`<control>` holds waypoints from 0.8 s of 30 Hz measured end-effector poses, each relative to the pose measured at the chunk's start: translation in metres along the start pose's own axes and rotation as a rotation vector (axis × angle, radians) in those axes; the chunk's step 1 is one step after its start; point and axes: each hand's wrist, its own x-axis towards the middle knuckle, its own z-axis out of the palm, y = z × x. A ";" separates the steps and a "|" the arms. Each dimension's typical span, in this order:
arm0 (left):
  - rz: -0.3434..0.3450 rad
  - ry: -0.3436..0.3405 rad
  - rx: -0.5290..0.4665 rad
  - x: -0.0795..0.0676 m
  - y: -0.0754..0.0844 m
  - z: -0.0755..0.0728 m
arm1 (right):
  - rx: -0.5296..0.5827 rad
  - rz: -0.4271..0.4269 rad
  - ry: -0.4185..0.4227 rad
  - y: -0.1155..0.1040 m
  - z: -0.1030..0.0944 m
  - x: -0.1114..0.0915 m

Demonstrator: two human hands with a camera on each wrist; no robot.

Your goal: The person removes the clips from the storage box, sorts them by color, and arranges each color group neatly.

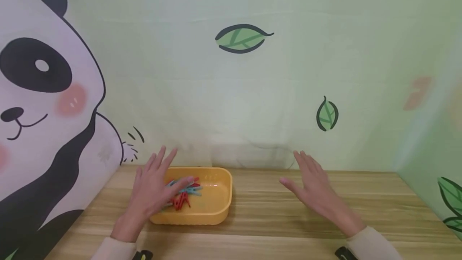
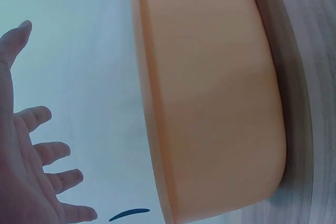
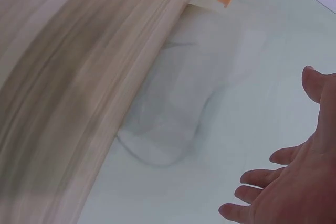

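My left hand (image 1: 153,185) is held up over the left end of a yellow plastic basket (image 1: 220,212), fingers spread and nothing in them. Red clothespins (image 1: 182,201) and light blue clothespins (image 1: 193,190) lie in a heap in the basket's left half, partly hidden behind that hand. In the left wrist view the basket's side wall (image 2: 215,98) stands apart from the fingers. Off to the right of the basket, my right hand (image 1: 317,187) hovers above the table with fingers extended and thumb apart, holding nothing.
The basket stands on a wood-grain table (image 1: 274,216), near its back edge. Behind rises a pale green backdrop (image 1: 180,91) printed with leaves and a large panda (image 1: 36,131) on the left. Another printed panel (image 1: 440,163) borders the right side.
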 end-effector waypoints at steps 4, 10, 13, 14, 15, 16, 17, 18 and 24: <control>-0.024 0.010 -0.049 0.001 -0.004 -0.002 | 0.055 -0.029 -0.007 -0.007 0.002 0.006; -0.042 0.032 -0.121 0.002 -0.010 -0.003 | 0.137 -0.102 0.013 -0.011 0.005 0.015; -0.069 0.019 -0.146 0.003 -0.012 -0.004 | 0.167 -0.122 0.022 -0.012 0.007 0.018; -0.080 0.014 -0.154 0.002 -0.013 -0.004 | 0.179 -0.123 0.019 -0.013 0.009 0.019; -0.090 0.011 -0.161 0.002 -0.014 -0.005 | 0.192 -0.122 0.015 -0.014 0.010 0.020; -0.099 0.008 -0.166 0.002 -0.015 -0.005 | 0.204 -0.121 0.008 -0.015 0.011 0.020; -0.110 0.005 -0.171 0.002 -0.016 -0.006 | 0.212 -0.121 0.002 -0.016 0.013 0.021; -0.119 0.004 -0.177 0.001 -0.017 -0.006 | 0.219 -0.119 -0.004 -0.016 0.014 0.022; -0.158 0.005 -0.208 0.000 -0.023 -0.007 | 0.237 -0.134 0.004 -0.019 0.017 0.027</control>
